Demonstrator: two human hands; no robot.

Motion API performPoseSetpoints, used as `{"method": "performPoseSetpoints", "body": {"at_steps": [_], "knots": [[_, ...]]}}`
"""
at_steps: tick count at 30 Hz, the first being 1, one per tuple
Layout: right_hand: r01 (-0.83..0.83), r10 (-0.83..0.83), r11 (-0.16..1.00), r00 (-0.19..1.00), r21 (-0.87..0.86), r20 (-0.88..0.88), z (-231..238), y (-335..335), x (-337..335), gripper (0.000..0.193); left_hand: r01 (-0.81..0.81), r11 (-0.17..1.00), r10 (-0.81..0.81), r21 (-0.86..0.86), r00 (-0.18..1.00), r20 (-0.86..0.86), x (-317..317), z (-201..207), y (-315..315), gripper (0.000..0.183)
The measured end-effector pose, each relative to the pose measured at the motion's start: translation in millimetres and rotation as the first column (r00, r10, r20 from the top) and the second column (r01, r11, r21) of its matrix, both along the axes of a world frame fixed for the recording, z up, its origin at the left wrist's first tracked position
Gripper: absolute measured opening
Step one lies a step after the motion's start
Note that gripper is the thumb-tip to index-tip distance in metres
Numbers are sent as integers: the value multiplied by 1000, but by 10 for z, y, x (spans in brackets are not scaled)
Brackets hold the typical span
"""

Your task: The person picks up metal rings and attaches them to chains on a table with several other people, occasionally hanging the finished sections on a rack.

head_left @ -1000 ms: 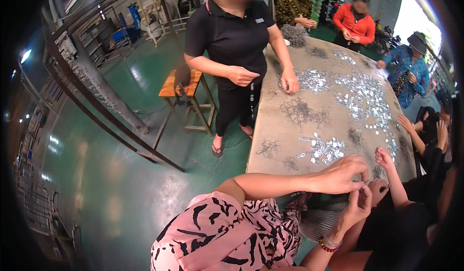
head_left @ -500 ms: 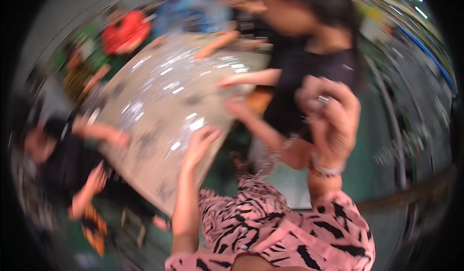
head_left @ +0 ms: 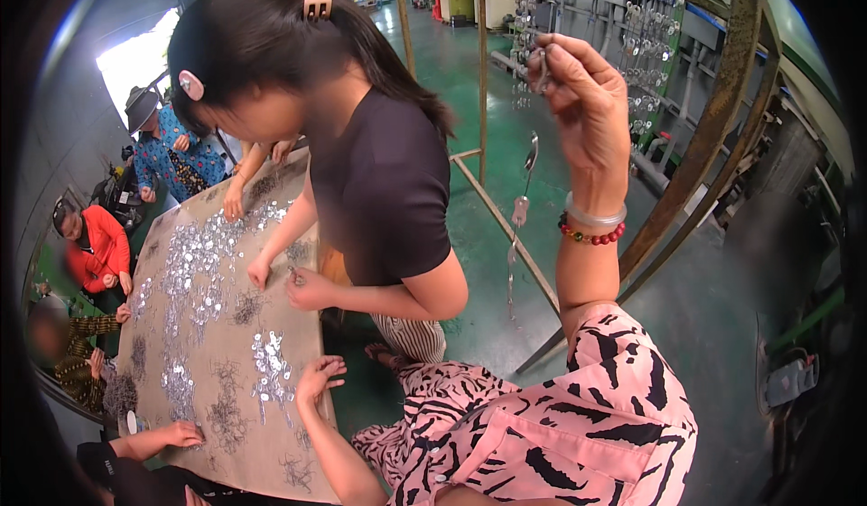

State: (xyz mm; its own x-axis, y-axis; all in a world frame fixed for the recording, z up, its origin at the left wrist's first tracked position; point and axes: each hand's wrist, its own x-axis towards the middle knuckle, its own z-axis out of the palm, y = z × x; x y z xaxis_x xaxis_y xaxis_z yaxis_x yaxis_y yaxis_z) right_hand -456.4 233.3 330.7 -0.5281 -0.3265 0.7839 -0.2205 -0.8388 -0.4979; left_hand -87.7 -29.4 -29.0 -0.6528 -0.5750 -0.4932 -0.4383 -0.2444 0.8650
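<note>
My right hand (head_left: 582, 91) is raised high on the right, its fingertips pinched on a small dark metal hook (head_left: 543, 68). Below those fingers dangles a strand of linked flat metal pieces (head_left: 520, 210); the joint between hook and strand is too thin to make out. My left hand (head_left: 321, 380) hovers at the near right edge of the table (head_left: 262, 294), fingers apart and holding nothing. Beside it lies a cluster of shiny flat metal pieces (head_left: 271, 366). Dark piles of thin wire hooks (head_left: 226, 407) are spread on the tabletop to its left.
A person in a dark shirt (head_left: 397, 181) leans over the table just ahead of me. Other people work along its left and far sides. On my right stands a rusty metal frame (head_left: 722, 118), with rows of hanging metal pieces (head_left: 655, 46) behind it.
My view has swung right, bringing the frame and hanging rows into sight. My right hand appears higher, and the dangling strand now shows. My left hand remains by the table's edge.
</note>
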Motion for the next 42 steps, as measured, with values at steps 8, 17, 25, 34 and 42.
{"method": "performPoseSetpoints", "body": {"at_steps": [8,17,25,34,42], "knots": [[283,-273,957,954,-70,128,242,243,-705,14,-112,986,136,122,967,-215,120,-9,28,23],[532,-489,844,820,-77,298,669,292,-1747,11,-146,978,178,148,956,-235,57,-44,43,21],[489,-463,867,862,-97,206,756,-744,-2065,14,-148,989,151,32,957,-249,505,-177,65,36],[566,-557,803,824,188,-102,-267,-1215,-425,14,3,998,-22,-65,954,-299,7,-386,-35,30],[415,-395,857,910,304,-128,-954,-1374,50,14,2,1000,-2,0,964,-267,0,-496,-102,27]]}}
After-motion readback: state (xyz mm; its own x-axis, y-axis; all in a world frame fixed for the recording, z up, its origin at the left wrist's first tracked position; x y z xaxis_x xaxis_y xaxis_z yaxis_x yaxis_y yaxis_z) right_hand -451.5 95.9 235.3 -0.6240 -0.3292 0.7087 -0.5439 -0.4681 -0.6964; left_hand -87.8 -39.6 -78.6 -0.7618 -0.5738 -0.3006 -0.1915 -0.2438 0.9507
